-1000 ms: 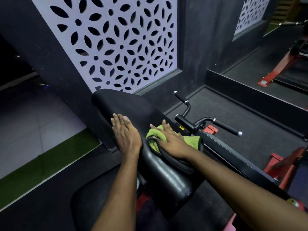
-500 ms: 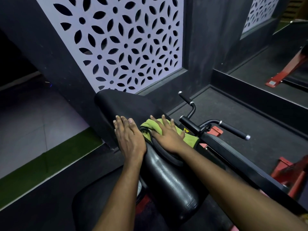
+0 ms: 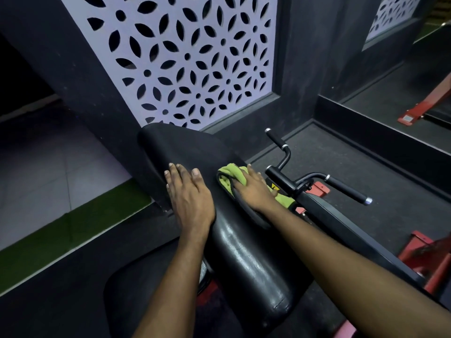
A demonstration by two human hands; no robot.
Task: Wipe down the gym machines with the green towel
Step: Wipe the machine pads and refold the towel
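On pad [image 3: 195, 152]: left hand [image 3: 190, 198] flat; right hand [image 3: 253, 189] flat on green towel [image 3: 231, 173]; handlebars [image 3: 346, 189] beside.

a pale lilac panel [image 3: 185, 57] cut through with leaf-shaped holes is set in the dark grey wall [image 3: 317, 57] straight ahead. a second such panel [image 3: 395, 15] shows near the top right corner. on the left, pale floor tiles [image 3: 48, 172] meet a strip of green turf [image 3: 61, 235]. on the right, black speckled rubber flooring [image 3: 353, 167] runs up to a low black kerb [image 3: 380, 128].
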